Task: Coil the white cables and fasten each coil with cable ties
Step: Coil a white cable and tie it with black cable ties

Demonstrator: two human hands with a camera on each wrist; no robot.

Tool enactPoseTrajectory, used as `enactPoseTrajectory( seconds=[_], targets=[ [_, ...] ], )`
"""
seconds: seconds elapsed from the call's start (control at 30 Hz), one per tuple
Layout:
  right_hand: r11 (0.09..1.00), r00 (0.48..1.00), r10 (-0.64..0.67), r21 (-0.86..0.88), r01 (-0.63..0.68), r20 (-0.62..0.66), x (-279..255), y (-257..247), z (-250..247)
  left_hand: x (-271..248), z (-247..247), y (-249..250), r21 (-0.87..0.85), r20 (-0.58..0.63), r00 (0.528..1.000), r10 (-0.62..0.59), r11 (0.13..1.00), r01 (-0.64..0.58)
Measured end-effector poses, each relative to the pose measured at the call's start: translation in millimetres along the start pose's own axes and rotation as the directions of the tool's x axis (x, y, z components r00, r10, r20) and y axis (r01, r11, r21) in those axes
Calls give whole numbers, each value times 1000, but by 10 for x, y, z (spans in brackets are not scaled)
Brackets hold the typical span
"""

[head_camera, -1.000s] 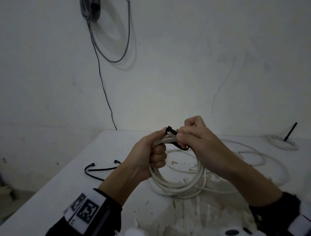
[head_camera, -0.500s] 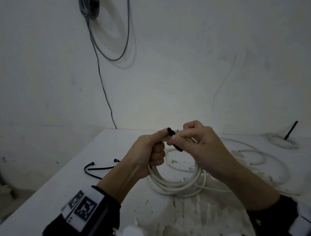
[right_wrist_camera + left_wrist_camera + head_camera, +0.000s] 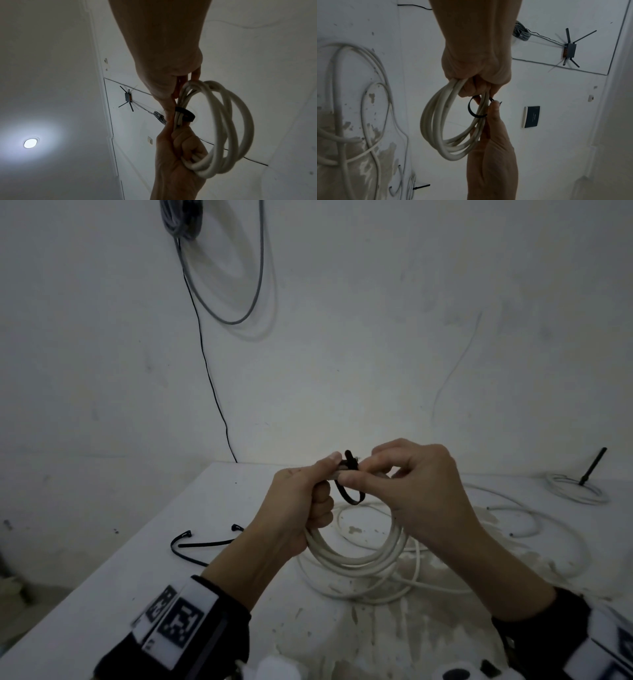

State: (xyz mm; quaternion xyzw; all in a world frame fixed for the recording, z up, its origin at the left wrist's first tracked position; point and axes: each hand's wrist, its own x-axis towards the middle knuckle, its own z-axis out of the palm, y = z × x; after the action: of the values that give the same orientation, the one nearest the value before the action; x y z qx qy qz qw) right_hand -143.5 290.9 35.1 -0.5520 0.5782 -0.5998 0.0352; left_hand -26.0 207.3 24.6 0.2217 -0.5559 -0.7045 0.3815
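A coil of white cable (image 3: pixel 356 559) (image 3: pixel 436 128) (image 3: pixel 228 128) hangs above the white table (image 3: pixel 144 573). My left hand (image 3: pixel 308 501) (image 3: pixel 476 81) grips the top of the coil in a fist. A black cable tie (image 3: pixel 351 491) (image 3: pixel 473 109) (image 3: pixel 186 115) loops loosely round the bundled strands beside that fist. My right hand (image 3: pixel 387 474) (image 3: pixel 178 86) pinches the tie at the top of the coil, thumb and forefinger meeting the left thumb. The tie's end sticks up between the two hands.
More loose white cable (image 3: pixel 534 529) sprawls over the table's right half. A small tied coil (image 3: pixel 579 489) lies far right. Spare black ties (image 3: pixel 202 542) lie at the left. A grey cable bundle (image 3: pixel 181 217) hangs on the wall.
Both hands have risen slightly with the coil. The tie now forms a closed loop hanging below the strands, and the right fingers have shifted onto its top end.
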Motion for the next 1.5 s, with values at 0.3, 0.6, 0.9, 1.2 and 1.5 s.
enactPoseTrajectory(
  seconds=[0.3,0.6,0.9,1.2,1.5],
  targets=[
    [998,955,-64,18,61,288,107,69,-192,-7,-93,-11,5,31,996,-80,997,80],
    [809,836,-433,-264,526,337,69,183,-73,0,-1,-14,-26,27,995,-92,995,93],
    [763,836,-441,-354,541,328,57,289,-64,-2,-25,1,338,139,989,-46,941,-3],
    [802,834,-395,-298,517,385,1,344,-74,-7,-84,141,549,251,943,-218,834,46],
    [964,912,-216,-71,256,349,-47,245,-111,-21,-25,158,480,227,967,-113,877,-11]
  ],
)
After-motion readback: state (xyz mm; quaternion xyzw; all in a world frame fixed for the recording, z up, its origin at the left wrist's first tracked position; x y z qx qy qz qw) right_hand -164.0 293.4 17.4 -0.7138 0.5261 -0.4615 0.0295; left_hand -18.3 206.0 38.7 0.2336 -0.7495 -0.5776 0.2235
